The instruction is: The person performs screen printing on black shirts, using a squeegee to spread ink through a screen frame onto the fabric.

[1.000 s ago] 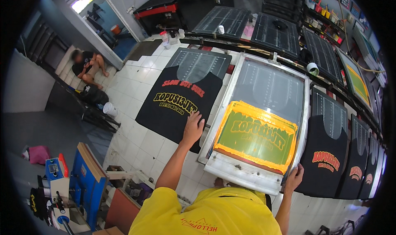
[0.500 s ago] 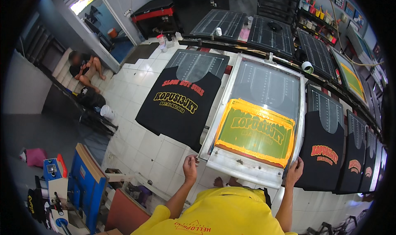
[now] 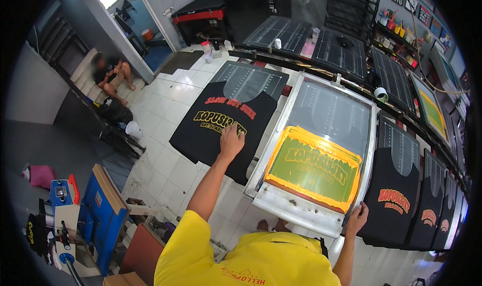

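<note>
My left hand is over the black shirt on the left board, at the lower right of its yellow print. Its fingers are bent and somewhat apart, with nothing visible in them; whether they touch the cloth I cannot tell. Right of that shirt lies a metal-framed printing screen, with orange-yellow ink around a green stencil. My right hand grips the screen's frame at its near right corner. A reddish-brown squeegee edge seems to lie along the screen's near end.
More black shirts on boards run off to the right. Behind the screen stand dark printing boards along a rail. At lower left are a blue heat press and a brown panel. A person sits on steps at far left.
My left hand has left the screen's near left corner and moved up and forward over the shirt's print. My right hand stays at the frame. The view has shifted slightly.
</note>
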Tool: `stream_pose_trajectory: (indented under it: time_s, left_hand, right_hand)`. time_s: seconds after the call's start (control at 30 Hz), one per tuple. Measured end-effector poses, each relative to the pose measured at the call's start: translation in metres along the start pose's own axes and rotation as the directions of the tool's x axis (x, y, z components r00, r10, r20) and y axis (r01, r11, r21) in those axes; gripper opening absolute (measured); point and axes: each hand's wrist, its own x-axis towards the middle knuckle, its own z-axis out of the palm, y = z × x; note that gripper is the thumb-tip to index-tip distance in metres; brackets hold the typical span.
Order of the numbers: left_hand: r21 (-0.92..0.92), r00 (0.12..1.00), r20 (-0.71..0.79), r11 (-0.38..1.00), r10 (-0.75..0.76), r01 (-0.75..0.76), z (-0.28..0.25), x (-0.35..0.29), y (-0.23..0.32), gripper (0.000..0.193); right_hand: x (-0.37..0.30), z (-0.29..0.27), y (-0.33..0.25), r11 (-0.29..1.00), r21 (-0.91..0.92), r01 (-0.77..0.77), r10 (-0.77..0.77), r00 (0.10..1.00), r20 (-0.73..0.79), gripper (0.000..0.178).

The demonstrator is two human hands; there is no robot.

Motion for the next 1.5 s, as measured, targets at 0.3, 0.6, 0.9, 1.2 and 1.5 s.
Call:
stream_pose_trajectory:
  time_s: [0.3,0.6,0.9,1.2,1.5]
  left_hand:
    - [0.164,0.909,0.223,0.933,-0.351,0.32,0.07,0.103,0.001,0.054]
    - [0.207,0.819,0.324,0.88,-0.474,0.427,0.069,0.125,0.006,0.068]
    - [0.139,0.841,0.249,0.877,-0.481,0.461,0.079,0.125,0.002,0.072]
    - [0.109,0.839,0.246,0.874,-0.486,0.474,0.078,0.125,0.004,0.073]
    - [0.088,0.839,0.235,0.871,-0.49,0.484,0.081,0.126,0.0,0.074]
  right_hand:
    - [-0.002,-0.001,-0.003,0.999,-0.008,-0.047,0.048,0.999,0.022,0.026]
    - [-0.001,-0.002,-0.02,0.99,-0.096,-0.1,0.106,0.993,0.057,0.027]
    - [0.002,-0.002,-0.008,0.993,-0.094,-0.073,0.08,0.994,0.071,0.027]
    - [-0.001,0.001,-0.012,0.994,-0.096,-0.049,0.051,0.999,0.016,0.025]
    - [-0.001,-0.001,-0.019,0.992,-0.113,-0.047,0.053,0.998,0.045,0.027]
